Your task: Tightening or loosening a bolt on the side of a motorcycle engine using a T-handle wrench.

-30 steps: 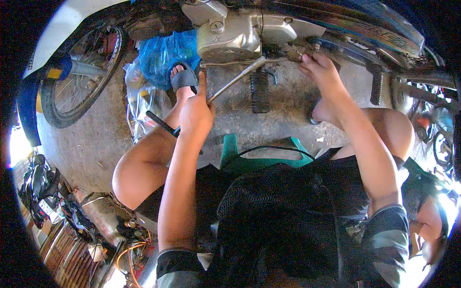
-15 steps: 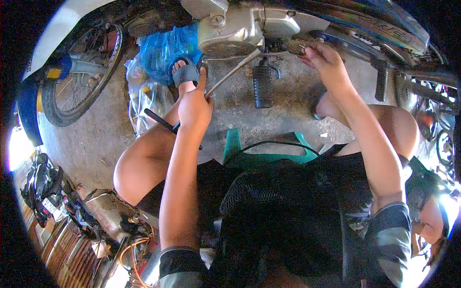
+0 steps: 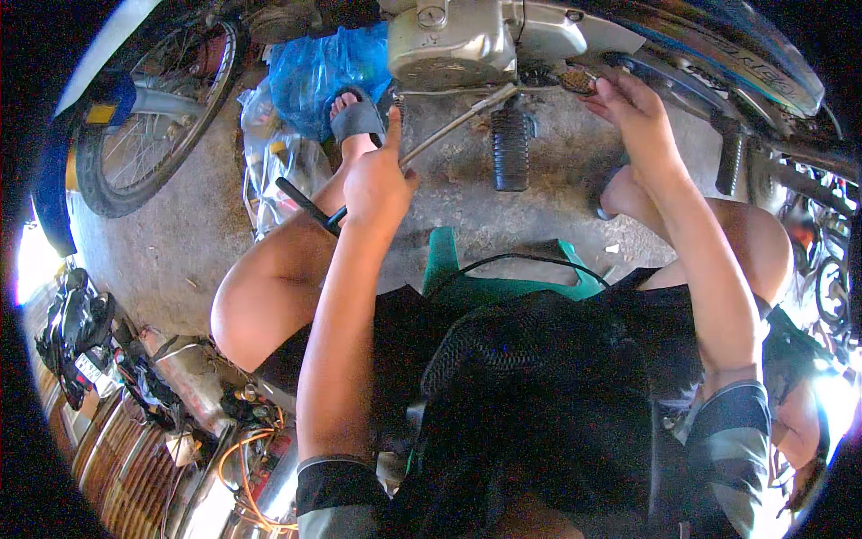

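My left hand (image 3: 377, 193) is wrapped round a T-handle wrench (image 3: 458, 124), its index finger stretched out along the far side. The wrench's dark crossbar (image 3: 305, 205) sticks out to the left of the wrist. Its steel shaft slants up to the right, with the socket end just below the metal engine case (image 3: 449, 49) of a motorcycle. Farther right, my right hand (image 3: 633, 108) pinches its fingertips together beside a brown, grimy round part (image 3: 576, 81) at the rear of the engine. What those fingers hold is too small to make out.
A ribbed black footrest (image 3: 510, 157) juts out under the engine. Blue plastic bags (image 3: 314, 72) lie beside my left foot, near a spoked wheel (image 3: 121, 202). A green stool (image 3: 440, 256) is below me. Loose parts and an orange cable (image 3: 241, 445) fill the lower left.
The view has shifted slightly, so the engine sits farther right and higher. The wrench's socket end has moved a little to the right. My right hand remains by the brown part.
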Demonstrator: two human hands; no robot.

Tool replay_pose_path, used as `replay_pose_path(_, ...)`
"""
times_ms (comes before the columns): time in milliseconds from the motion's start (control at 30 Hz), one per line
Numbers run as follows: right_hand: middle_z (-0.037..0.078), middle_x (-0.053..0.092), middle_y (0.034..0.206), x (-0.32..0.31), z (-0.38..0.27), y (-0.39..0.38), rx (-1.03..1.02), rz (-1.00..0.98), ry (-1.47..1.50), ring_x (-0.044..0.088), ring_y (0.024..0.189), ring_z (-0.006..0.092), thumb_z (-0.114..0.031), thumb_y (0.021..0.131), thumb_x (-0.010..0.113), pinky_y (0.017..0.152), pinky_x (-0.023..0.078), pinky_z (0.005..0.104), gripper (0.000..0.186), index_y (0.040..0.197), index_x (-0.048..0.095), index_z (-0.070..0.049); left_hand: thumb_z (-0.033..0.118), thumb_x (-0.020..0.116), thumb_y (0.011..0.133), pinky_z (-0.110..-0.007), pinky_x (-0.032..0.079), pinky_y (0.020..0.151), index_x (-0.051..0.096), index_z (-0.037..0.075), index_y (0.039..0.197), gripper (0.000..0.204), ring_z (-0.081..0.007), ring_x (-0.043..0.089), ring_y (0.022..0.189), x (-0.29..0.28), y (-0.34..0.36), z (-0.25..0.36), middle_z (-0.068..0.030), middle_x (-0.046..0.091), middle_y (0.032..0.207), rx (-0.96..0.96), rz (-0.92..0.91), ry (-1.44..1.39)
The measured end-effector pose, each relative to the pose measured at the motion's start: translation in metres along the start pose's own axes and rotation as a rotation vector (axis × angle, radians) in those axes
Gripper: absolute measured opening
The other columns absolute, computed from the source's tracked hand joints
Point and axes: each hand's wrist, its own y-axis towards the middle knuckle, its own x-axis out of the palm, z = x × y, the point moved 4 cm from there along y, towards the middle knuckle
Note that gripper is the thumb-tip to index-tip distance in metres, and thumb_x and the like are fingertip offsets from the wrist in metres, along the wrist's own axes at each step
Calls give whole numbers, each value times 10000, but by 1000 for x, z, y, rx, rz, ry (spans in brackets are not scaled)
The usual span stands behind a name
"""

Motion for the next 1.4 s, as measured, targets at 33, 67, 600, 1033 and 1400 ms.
replay_pose_path(33,45,592,883,1,0,0,12,-1,-6,545,802,115,-185,847,566,741,431,222,250,994,569,17,181,676,688,-388,487,615,134,117,1384,884,-319,609,693,-1,0,0,-183,617,753,6,4,-2)
replay_pose_path(67,51,589,912,1,-1,0,-1,-3,50,549,821,116,-190,846,569,754,433,223,266,1013,561,18,181,676,688,-388,487,615,134,117,1384,884,-319,609,693,-1,0,0,-183,617,753,4,4,-1)
replay_pose_path(600,75,596,887,-3,0,-2,-136,-28,-803,566,840,179,-204,839,557,743,433,270,303,1054,539,8,169,583,722,-395,488,640,274,50,1335,696,-317,609,705,-27,-7,8,-153,626,744,46,63,-114)
replay_pose_path(1033,40,569,856,85,-72,1,63,-233,253,524,759,133,-168,809,616,672,430,248,224,958,562,-10,332,631,739,-422,478,672,546,-27,950,426,-322,606,780,-26,-46,21,-185,616,813,74,-114,-251)
replay_pose_path(1400,167,568,878,166,-95,40,238,-51,677,560,731,204,-25,810,573,653,529,299,120,909,531,29,294,634,728,-369,477,727,600,61,914,300,-285,608,843,-34,-60,32,-120,624,873,126,-241,-111)
